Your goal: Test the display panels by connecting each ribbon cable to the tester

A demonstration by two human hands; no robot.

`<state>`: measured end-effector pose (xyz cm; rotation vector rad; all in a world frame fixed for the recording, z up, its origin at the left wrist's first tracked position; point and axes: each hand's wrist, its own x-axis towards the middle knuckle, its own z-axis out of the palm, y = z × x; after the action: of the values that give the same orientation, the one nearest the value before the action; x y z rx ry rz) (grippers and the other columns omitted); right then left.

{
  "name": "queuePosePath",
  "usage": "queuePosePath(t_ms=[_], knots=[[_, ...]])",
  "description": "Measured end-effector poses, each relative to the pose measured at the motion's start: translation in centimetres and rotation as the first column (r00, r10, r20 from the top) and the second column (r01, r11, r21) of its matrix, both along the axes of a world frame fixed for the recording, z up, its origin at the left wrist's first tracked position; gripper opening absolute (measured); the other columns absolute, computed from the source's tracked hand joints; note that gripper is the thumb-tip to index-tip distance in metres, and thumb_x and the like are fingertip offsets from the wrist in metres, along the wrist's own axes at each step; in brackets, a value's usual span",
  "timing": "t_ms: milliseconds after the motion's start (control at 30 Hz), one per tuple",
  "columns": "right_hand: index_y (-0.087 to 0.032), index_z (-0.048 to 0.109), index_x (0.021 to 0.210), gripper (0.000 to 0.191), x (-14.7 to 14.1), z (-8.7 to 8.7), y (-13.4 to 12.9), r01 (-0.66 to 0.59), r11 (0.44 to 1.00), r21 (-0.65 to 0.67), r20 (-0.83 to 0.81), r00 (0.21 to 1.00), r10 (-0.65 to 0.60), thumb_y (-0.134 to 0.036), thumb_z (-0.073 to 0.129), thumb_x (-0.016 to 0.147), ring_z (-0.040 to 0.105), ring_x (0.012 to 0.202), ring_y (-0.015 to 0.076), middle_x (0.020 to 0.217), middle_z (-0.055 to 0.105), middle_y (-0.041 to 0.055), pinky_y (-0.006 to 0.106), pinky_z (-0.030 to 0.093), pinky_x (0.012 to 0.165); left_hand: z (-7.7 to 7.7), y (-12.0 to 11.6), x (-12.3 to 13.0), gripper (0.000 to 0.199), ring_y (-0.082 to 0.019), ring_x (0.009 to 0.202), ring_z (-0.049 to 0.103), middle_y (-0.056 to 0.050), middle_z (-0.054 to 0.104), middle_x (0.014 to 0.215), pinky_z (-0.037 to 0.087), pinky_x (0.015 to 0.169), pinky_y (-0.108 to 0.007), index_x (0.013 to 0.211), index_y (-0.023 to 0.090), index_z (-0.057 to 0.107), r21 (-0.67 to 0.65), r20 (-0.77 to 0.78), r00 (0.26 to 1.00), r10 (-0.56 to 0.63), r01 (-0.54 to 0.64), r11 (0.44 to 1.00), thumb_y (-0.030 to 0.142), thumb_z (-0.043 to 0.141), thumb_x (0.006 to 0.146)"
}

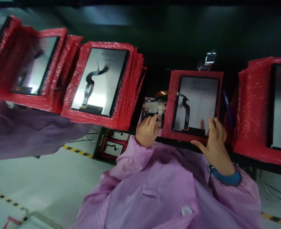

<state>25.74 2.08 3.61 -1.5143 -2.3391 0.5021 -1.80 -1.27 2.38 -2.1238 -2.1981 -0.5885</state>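
Note:
My left hand (pixel 147 131) rests at the lower left of a small test board (pixel 153 108), fingers curled together and the forefinger reaching onto it. What those fingers hold, if anything, is hidden. Beside the board, a display panel (pixel 200 101) with a black flex cable (pixel 186 113) lies on a red bubble-wrap sheet (pixel 168 109). An orange ribbon (pixel 163 93) runs from the board area to the panel's cable. My right hand (pixel 214 143) is open, thumb spread, its fingertips touching the panel's lower right edge. A blue band circles that wrist.
Stacks of panels in red bubble wrap stand at left (pixel 99 81) and right (pixel 255 108). A blue pen (pixel 227 108) lies beside the right stack, a metal clamp (pixel 208 60) behind. Below the bench is a crate (pixel 99 149) of panels. Another person's sleeve (pixel 35 130) enters at left.

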Motion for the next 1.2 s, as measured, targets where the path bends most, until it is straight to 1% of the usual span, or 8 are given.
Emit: queuePosePath(t_ms=[167,433,700,867,933,1033,1100,1200], knots=[[-0.016,0.009,0.159,0.091,0.8,-0.1,0.7,0.041,0.998,-0.039,-0.025,0.999,-0.042,-0.063,0.049,0.093,0.021,0.150,0.0440,0.159,0.021,0.0286,0.069,0.023,0.116,-0.2,0.1,-0.9,0.032,-0.019,0.077,0.062,-0.006,0.066,0.086,0.046,0.068,-0.029,0.120,0.019,0.067,0.036,-0.056,0.998,0.003,-0.001,0.999,0.020,0.042,0.100],[-0.015,0.014,0.159,0.088,1.7,-0.4,0.7,0.044,0.999,-0.029,-0.050,0.998,-0.045,-0.060,0.051,0.093,0.025,0.149,0.0412,0.159,0.026,0.0266,0.067,0.027,0.117,-0.4,0.3,-0.6,0.048,-0.017,0.071,0.056,-0.004,0.055,0.079,0.045,0.064,-0.027,0.131,0.032,0.064,-0.053,-0.181,0.975,-0.128,0.120,0.991,0.009,0.040,0.097],[-0.014,0.016,0.159,0.087,1.1,-0.2,0.4,0.064,0.998,-0.007,-0.061,0.996,-0.065,-0.062,0.048,0.094,0.025,0.150,0.0405,0.159,0.028,0.0262,0.066,0.028,0.117,-0.1,0.4,-0.9,0.054,-0.019,0.078,0.060,-0.006,0.056,0.083,0.052,0.066,-0.029,0.137,0.029,0.060,-0.148,-0.185,0.963,-0.198,0.172,0.974,0.005,0.040,0.093],[-0.016,0.020,0.157,0.081,0.6,-0.2,0.4,0.114,0.992,0.050,-0.140,0.984,-0.106,-0.058,0.049,0.095,0.037,0.143,0.0377,0.152,0.040,0.0239,0.064,0.034,0.115,0.2,0.6,-1.4,0.051,-0.018,0.076,0.061,-0.004,0.059,0.084,0.055,0.068,-0.027,0.132,0.026,0.062,-0.127,-0.131,0.966,-0.224,0.207,0.970,0.004,0.044,0.091],[-0.016,0.024,0.156,0.076,0.4,-0.2,0.5,0.160,0.984,0.073,-0.185,0.972,-0.144,-0.056,0.048,0.096,0.043,0.138,0.0366,0.147,0.046,0.0228,0.064,0.037,0.112,0.7,0.7,-0.7,0.042,-0.018,0.077,0.062,-0.005,0.061,0.086,0.056,0.072,-0.028,0.127,0.021,0.064,-0.007,-0.058,0.977,-0.207,0.207,0.978,0.006,0.043,0.093],[-0.014,0.033,0.151,0.069,-0.3,-0.5,0.6,0.237,0.968,0.087,-0.248,0.946,-0.210,-0.054,0.048,0.096,0.047,0.133,0.0358,0.141,0.052,0.0219,0.063,0.037,0.111,1.5,0.7,1.8,0.036,-0.021,0.096,0.064,-0.011,0.066,0.105,0.057,0.087,-0.034,0.128,0.016,0.059,0.200,0.097,0.973,-0.212,0.189,0.961,0.009,0.041,0.097],[-0.014,0.038,0.148,0.066,-0.9,-0.7,0.8,0.296,0.952,0.081,-0.291,0.920,-0.262,-0.053,0.049,0.096,0.047,0.133,0.0360,0.140,0.054,0.0218,0.064,0.036,0.112,1.7,0.6,3.9,0.037,-0.023,0.106,0.063,-0.014,0.066,0.117,0.056,0.094,-0.038,0.133,0.016,0.053,0.203,0.166,0.949,-0.270,0.235,0.951,0.012,0.041,0.098],[-0.014,0.045,0.142,0.063,-1.4,-0.6,1.1,0.387,0.922,0.006,-0.375,0.856,-0.357,-0.051,0.054,0.092,0.048,0.132,0.0358,0.138,0.056,0.0204,0.064,0.035,0.112,1.3,0.4,6.5,0.035,-0.027,0.107,0.065,-0.016,0.069,0.117,0.057,0.094,-0.044,0.131,0.013,0.053,0.161,0.145,0.947,-0.285,0.262,0.952,0.013,0.042,0.097]])
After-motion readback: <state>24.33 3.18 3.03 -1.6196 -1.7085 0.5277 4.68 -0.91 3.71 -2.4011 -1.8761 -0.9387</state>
